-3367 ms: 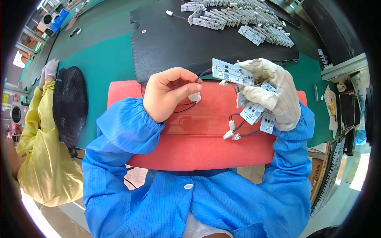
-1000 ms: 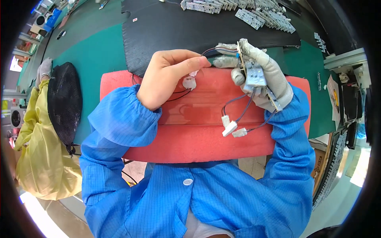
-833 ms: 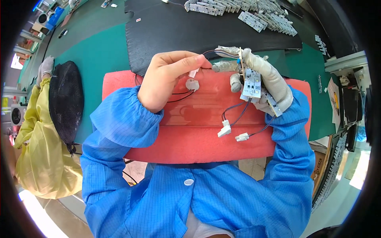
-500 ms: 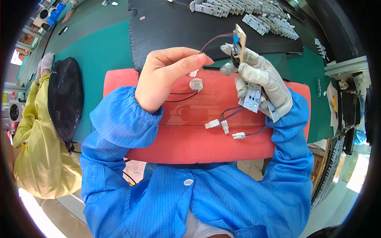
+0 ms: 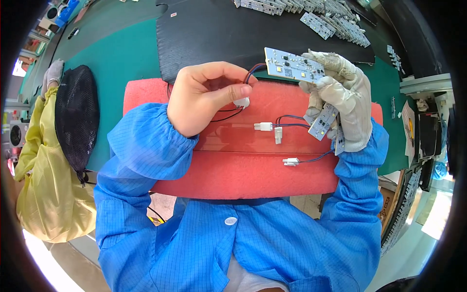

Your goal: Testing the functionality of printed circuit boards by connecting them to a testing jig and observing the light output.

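My bare left hand (image 5: 202,96) pinches a small white connector (image 5: 241,102) on thin red and black wires above the red foam pad (image 5: 228,165). My right hand (image 5: 340,100), in a white glove, grips a white rectangular circuit board (image 5: 294,64) face up at its right end. Lower in the same glove sit more small boards (image 5: 323,121). Their blue and red leads end in white plugs (image 5: 265,127) and another white plug (image 5: 291,161) resting on the pad.
A black mat (image 5: 219,34) lies beyond the pad on the green bench (image 5: 116,53). Several more white boards (image 5: 321,12) are lined up at its far edge. A person in a yellow coat and black hair net (image 5: 73,117) works at my left.
My right hand has turned the top board from edge-on to flat, face up, and lifted it slightly. The hanging plugs swung and settled on the pad. My left hand stayed on the connector.
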Demonstrator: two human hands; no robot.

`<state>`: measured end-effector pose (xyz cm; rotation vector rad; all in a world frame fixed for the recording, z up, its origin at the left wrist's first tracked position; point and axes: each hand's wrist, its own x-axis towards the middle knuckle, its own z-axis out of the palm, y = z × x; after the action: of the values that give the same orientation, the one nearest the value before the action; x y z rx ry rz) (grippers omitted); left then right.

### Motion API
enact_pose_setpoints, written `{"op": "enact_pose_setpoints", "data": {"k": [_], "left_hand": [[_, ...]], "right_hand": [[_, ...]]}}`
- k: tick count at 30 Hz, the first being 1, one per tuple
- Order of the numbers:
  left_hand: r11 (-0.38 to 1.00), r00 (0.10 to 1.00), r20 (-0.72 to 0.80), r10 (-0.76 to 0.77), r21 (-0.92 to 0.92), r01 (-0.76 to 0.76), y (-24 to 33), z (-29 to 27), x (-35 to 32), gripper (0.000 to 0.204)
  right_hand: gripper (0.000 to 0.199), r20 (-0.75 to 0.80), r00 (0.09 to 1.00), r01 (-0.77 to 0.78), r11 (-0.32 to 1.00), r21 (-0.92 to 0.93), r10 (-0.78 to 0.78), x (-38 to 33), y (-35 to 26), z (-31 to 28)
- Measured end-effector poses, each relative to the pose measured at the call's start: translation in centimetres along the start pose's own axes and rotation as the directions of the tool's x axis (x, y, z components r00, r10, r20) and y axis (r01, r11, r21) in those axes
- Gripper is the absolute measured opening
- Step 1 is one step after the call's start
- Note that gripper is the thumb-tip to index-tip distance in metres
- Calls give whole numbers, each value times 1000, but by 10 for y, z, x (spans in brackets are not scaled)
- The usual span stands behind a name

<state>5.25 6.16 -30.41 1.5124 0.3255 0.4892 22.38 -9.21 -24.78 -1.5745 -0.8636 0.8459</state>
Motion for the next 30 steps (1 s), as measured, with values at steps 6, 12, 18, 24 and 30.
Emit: {"op": "enact_pose_setpoints", "data": {"k": [6,12,18,24,30], "left_hand": [[979,991,-56,120,172,-109,-9,0,-5,11],[947,976,-31,214,253,-199,-7,-1,-5,11],[902,947,-26,319,314,-295,-10,-2,-7,12],[738,907,137,398,540,-405,-6,-3,-8,18],[621,851,172,497,615,-487,-6,-2,1,12]], "right_hand": [[47,29,999,-15,999,42,14,-1,2,-4],[51,2,1000,-10,999,37,10,1,8,-10],[52,-5,1000,-8,1000,21,8,-1,7,-7],[36,122,992,28,995,92,-39,0,20,-20],[56,-174,967,-199,977,-71,184,23,30,-8]]}}
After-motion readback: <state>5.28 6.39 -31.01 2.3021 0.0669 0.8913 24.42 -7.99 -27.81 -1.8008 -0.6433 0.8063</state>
